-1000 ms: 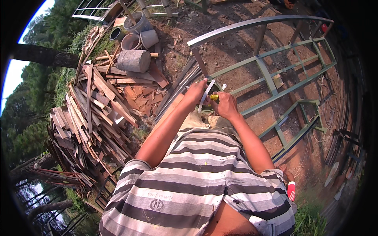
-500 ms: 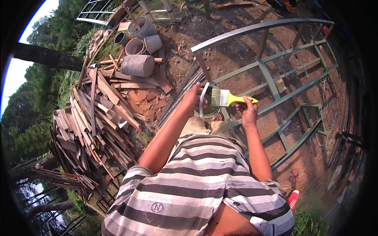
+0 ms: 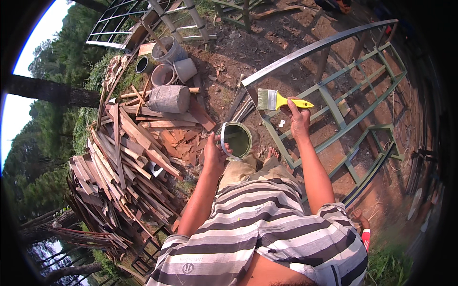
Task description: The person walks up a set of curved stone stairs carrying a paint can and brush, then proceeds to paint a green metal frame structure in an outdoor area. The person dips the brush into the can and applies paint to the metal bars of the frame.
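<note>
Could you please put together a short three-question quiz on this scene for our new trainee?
1. Which hand holds the paintbrush?
2. True or false: the paint can stands on the ground.
3. The brush handle is: A red, B yellow, C black?

Key:
1. The right hand, brush raised over the green metal frame.
2. False; the left hand holds it up, tilted, open mouth showing.
3. B.

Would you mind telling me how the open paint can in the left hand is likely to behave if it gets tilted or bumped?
The paint can has no lid and looks green inside, so tilting would probably spill paint. The left hand grips only its rim and side, so a bump might twist it loose. Its metal wall looks stiff, unlikely to buckle.
</note>
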A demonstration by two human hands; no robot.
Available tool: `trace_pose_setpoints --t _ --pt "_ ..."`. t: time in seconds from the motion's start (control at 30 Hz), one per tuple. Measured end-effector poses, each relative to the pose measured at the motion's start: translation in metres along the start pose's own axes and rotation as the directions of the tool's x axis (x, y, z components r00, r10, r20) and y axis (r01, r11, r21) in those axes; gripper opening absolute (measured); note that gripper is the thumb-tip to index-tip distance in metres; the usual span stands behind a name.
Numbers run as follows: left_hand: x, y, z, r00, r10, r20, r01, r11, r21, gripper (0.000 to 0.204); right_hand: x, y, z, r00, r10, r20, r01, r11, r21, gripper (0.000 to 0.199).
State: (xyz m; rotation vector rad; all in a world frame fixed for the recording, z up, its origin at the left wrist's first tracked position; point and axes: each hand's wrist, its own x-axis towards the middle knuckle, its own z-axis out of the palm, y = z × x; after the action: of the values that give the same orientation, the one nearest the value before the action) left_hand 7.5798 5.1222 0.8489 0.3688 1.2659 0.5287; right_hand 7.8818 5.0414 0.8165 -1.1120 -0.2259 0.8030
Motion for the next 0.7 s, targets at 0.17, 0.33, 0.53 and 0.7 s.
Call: trace_pose_setpoints --t 0.17,0.33,0.53,0.7 --pt "0.029 0.016 -0.064 0.987 0.001 -0.161 -0.010 0.998 -0.056 0.045 0.056 0.025 0.040 0.995 -0.084 -0.053 0.075 0.984 -0.160 0.023" --pt "0.044 0.021 -0.133 0.930 -0.011 -0.367 -0.062 0.980 -0.187 0.045 0.106 0.004 0.037 0.932 -0.361 -0.017 0.247 0.670 -0.701 0.019" --pt "0.053 0.004 -0.201 0.821 -0.066 -0.566 -0.164 0.924 -0.345 0.043 0.098 -0.037 0.051 0.912 -0.402 0.088 0.312 0.535 -0.785 0.014" --pt "0.051 -0.017 -0.252 0.699 -0.136 -0.702 -0.260 0.866 -0.427 0.043 0.083 0.008 0.068 0.909 -0.319 0.266 0.406 0.544 -0.734 0.012"
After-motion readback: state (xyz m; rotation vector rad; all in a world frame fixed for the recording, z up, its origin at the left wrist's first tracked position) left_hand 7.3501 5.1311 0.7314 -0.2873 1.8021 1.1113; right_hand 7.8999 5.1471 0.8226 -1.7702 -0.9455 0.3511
